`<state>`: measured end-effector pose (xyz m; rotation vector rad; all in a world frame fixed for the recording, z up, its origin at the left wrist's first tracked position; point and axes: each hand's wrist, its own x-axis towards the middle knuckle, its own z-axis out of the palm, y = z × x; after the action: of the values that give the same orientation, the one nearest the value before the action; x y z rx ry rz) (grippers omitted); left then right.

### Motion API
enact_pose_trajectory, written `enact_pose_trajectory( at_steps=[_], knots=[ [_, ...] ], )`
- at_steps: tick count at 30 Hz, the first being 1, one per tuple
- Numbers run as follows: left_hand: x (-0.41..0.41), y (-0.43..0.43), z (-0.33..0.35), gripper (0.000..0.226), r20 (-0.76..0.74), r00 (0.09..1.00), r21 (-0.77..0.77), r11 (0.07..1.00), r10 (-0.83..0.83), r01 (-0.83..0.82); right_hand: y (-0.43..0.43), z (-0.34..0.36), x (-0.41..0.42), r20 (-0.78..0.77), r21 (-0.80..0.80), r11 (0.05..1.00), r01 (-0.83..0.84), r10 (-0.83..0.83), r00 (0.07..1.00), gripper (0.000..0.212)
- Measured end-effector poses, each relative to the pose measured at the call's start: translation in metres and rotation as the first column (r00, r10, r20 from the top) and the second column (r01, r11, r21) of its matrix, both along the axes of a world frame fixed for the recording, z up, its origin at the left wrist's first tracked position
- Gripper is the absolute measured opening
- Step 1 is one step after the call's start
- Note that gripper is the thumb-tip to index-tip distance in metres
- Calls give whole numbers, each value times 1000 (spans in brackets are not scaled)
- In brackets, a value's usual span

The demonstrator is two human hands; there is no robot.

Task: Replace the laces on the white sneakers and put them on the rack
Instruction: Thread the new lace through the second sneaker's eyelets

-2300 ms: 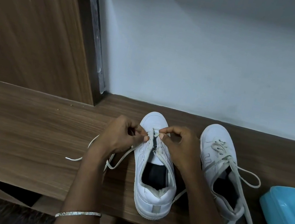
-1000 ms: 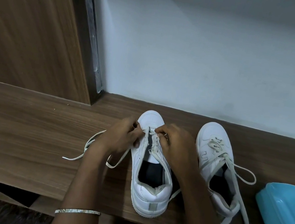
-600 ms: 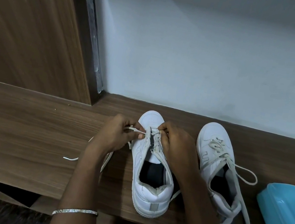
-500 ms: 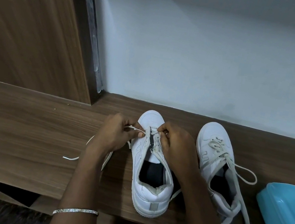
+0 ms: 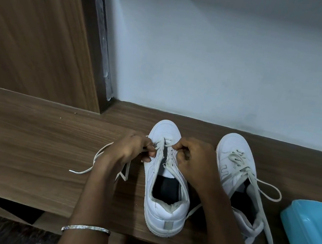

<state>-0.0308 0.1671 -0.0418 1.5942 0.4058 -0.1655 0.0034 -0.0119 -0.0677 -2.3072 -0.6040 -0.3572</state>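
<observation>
Two white sneakers stand toes-to-wall on a wooden shelf top. The left sneaker is mostly unlaced, its tongue and dark inside showing. My left hand pinches its off-white lace at the left eyelets near the toe; the lace's loose end trails left over the wood. My right hand pinches the lace at the right eyelet row. The right sneaker is laced, with loose loops and ends hanging off its right side.
A light blue plastic container lies at the shelf's right end, close to the right sneaker. A wooden panel rises at the left and a white wall runs behind. The shelf's front edge is just below the heels.
My left hand has drawn the lace back in against the left eyelets, and more slack now loops out to the left. Both hands stay at the toe end of the left sneaker.
</observation>
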Motion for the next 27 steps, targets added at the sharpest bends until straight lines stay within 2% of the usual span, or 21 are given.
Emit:
enact_pose_trajectory(
  at_steps=[6, 11, 16, 24, 27],
  knots=[
    [1, 5, -6, 29, 26, 1000, 15, 1000, -9, 9, 1, -2, 1, -14, 37, 999, 14, -13, 1000, 21],
    [1, 8, -8, 27, 45, 998, 26, 999, -36, 35, 11, -9, 3, 192, -115, 993, 36, -13, 981, 15],
    [0, 7, -8, 38, 42, 995, 61, 994, -93, 90, 8, -13, 2, 246, -204, 976, 75, -23, 969, 8],
    [-2, 8, -7, 36, -68, 992, 162, 980, -108, 118, 11, -14, -2, 257, -144, 986, 85, -45, 965, 7],
    [-1, 9, -6, 38, -114, 985, 209, 967, -127, 149, 8, -10, -1, 150, -120, 992, 44, -25, 988, 10]
  ],
)
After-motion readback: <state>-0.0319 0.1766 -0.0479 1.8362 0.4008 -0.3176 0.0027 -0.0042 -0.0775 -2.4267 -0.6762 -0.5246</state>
